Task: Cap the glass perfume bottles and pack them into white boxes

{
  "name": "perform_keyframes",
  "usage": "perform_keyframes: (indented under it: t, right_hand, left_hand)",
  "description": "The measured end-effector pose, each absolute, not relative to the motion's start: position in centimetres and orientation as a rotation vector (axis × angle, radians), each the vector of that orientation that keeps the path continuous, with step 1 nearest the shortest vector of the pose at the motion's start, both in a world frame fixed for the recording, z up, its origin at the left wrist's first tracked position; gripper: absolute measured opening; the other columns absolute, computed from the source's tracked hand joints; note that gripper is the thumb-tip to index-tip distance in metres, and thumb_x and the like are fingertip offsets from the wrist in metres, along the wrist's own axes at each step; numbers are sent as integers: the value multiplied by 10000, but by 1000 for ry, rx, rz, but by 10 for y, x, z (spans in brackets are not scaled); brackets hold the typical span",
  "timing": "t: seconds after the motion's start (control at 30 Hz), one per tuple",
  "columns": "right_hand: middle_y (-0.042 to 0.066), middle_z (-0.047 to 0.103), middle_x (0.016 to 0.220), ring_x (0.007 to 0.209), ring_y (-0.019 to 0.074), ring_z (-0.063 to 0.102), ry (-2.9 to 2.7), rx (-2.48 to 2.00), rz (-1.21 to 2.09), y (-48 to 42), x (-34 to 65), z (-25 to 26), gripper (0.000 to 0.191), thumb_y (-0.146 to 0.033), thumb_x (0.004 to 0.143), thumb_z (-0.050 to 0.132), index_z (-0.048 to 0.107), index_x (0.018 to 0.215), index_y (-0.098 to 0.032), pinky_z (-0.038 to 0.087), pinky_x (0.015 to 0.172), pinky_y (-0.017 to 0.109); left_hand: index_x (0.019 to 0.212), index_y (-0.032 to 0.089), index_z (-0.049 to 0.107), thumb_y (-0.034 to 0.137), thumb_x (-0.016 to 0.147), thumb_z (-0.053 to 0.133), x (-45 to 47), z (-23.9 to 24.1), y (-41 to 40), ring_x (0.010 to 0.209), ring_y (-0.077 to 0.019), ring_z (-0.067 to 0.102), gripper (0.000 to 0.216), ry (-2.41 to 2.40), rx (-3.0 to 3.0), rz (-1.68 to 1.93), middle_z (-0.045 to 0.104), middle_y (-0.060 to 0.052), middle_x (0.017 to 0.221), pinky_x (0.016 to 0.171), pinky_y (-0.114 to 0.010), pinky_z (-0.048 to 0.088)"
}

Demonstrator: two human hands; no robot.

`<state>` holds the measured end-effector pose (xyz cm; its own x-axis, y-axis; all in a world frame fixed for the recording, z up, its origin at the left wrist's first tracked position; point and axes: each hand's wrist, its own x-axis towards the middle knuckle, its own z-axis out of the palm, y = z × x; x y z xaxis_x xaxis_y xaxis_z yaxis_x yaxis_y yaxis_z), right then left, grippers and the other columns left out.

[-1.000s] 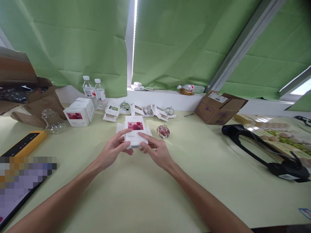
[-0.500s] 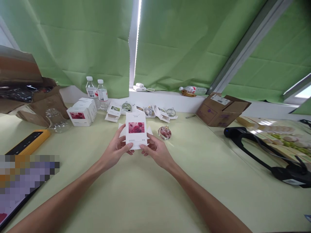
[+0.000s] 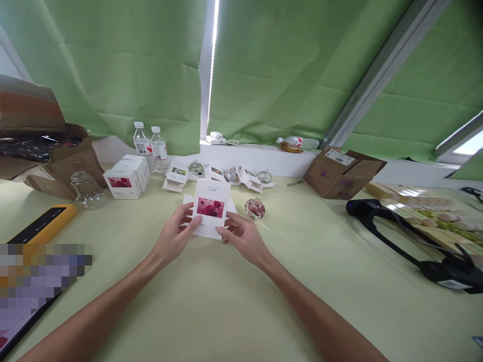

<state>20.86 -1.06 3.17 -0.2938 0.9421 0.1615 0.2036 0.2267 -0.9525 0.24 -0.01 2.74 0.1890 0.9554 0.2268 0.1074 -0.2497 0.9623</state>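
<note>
Between my hands is a white paper carton (image 3: 211,191) printed with red roses; it looks flat, tilted toward me. My left hand (image 3: 177,229) grips its lower left side, thumb on the front. On the lower right edge, my right hand (image 3: 243,234) pinches it the same way. A white paper piece (image 3: 187,198) lies partly hidden behind it. Right of my hands rests a round glass ornament (image 3: 255,208) with a gold-coloured top and pinkish contents. Farther back, several opened white boxes (image 3: 176,176) stand among clear round ornaments (image 3: 264,176).
Closed white rose boxes (image 3: 123,183) stand at the left, near two water bottles (image 3: 159,148) and a clear plastic vessel (image 3: 86,190). A yellow power strip (image 3: 45,223) lies nearer. Brown cardboard boxes (image 3: 339,173) flank the table. A black headset-like device (image 3: 400,241) is on the right.
The carton has tipped slightly to the right and my left fingers have shifted up along its side. Both hands keep hold of it. The ornament beside them stays put.
</note>
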Motion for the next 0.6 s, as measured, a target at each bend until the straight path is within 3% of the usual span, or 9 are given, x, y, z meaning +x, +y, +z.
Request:
perform_keyframes:
  t: [0.27,0.43,0.6]
  right_hand:
    - [88,655,1107,812,177,651,-1795,-1074,1083,-11,211,29,428,-389,859,596,551,1250,-223,553,687,311]
    - [101,649,1123,802,171,645,-1831,-1071,1072,-12,209,26,431,-378,885,564,486,1279,-223,549,656,302]
    - [75,677,1018,796,175,627,-1854,-1027,1072,-13,206,27,354,-451,933,458,597,1155,-212,542,639,286]
  left_hand:
    - [1140,193,568,451,878,541,2,33,-3,1041,-257,616,369,1016,1616,1178,639,-94,1171,860,-372,504]
    - [1166,212,552,432,857,572,1,36,-6,971,-246,640,380,1047,1672,1185,655,-80,1125,819,-376,525]
    - [1106,202,577,459,823,600,0,29,-6,894,-232,637,383,1028,1785,1185,671,-70,1047,762,-336,516]
